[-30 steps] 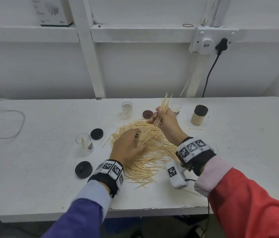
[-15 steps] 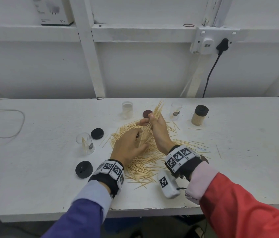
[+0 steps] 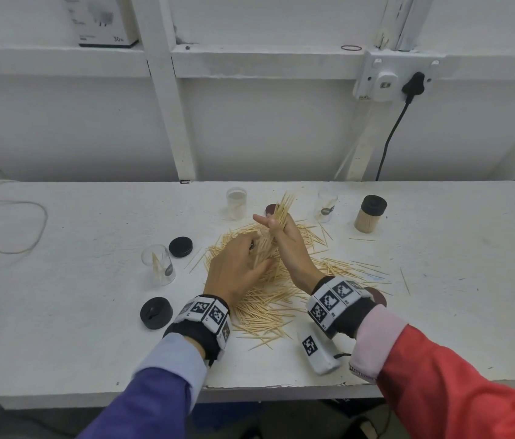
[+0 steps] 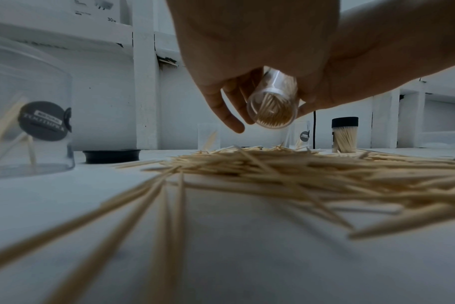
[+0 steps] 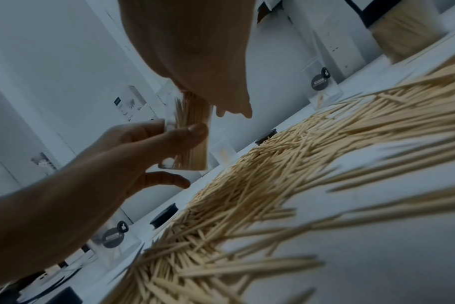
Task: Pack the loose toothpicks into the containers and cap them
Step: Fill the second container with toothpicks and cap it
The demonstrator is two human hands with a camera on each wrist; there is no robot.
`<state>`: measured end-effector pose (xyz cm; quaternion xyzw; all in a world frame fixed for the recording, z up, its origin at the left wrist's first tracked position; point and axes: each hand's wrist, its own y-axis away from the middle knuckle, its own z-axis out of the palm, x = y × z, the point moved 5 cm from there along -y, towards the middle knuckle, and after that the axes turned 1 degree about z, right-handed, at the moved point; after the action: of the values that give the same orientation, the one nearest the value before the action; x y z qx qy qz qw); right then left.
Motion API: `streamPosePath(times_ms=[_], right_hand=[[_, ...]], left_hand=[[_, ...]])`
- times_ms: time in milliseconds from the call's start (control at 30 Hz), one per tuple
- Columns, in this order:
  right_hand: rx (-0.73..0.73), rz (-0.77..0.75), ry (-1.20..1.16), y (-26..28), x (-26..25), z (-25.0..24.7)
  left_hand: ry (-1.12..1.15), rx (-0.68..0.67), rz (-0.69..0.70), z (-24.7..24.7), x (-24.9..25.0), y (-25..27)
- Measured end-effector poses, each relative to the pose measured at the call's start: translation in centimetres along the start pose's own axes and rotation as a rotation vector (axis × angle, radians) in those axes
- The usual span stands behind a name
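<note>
Pale, matt wooden toothpicks point(image 3: 269, 299) lie heaped on the white painted desk point(image 3: 60, 312), its coat scuffed and slightly rough. The small clear plastic container point(image 4: 273, 107) shines glossy and smooth. Round black caps point(image 3: 156, 313) look matt plastic; the sleeves are soft cloth, purple point(image 3: 155, 400) left, red point(image 3: 459, 391) right.

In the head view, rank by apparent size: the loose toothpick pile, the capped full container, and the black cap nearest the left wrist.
1. The loose toothpick pile, by far the largest.
2. The capped full container.
3. The black cap, squatter; it lies nearer the camera, so this ranking is unsure.
</note>
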<state>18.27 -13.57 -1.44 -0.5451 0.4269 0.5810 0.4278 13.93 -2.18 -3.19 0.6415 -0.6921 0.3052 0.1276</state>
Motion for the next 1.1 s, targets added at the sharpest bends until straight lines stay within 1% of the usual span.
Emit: streamPosePath(times_ms=[167, 300, 400, 500, 667, 900, 1100], right_hand=[[-0.03, 0.01, -0.014, 0.1, 0.1, -0.3], [0.036, -0.006, -0.071, -0.1, 0.0, -0.8], [0.066, -0.013, -0.046, -0.1, 0.0, -1.1], [0.05, -0.017, -0.03, 0.1, 0.3, -1.0], [0.066, -0.026, -0.054, 0.1, 0.4, -1.5], [0.015, -0.001, -0.048, -0.1, 1.0, -1.4], [0.051, -0.033, -0.054, -0.3, 0.0, -2.0]], left_hand=[[-0.006, 0.012, -0.001, -0.1, 0.0, 0.0], [-0.017, 0.008, 0.008, -0.1, 0.2, 0.0], [-0.024, 0.002, 0.015, 0.0, 0.1, 0.0], [-0.04, -0.001, 0.02, 0.0, 0.1, 0.0], [-0.042, 0.007, 0.021, -0.1, 0.1, 0.0], [-0.039, 0.012, 0.037, 0.0, 0.0, 0.0], [-0.029, -0.011, 0.06, 0.0, 0.3, 0.1]])
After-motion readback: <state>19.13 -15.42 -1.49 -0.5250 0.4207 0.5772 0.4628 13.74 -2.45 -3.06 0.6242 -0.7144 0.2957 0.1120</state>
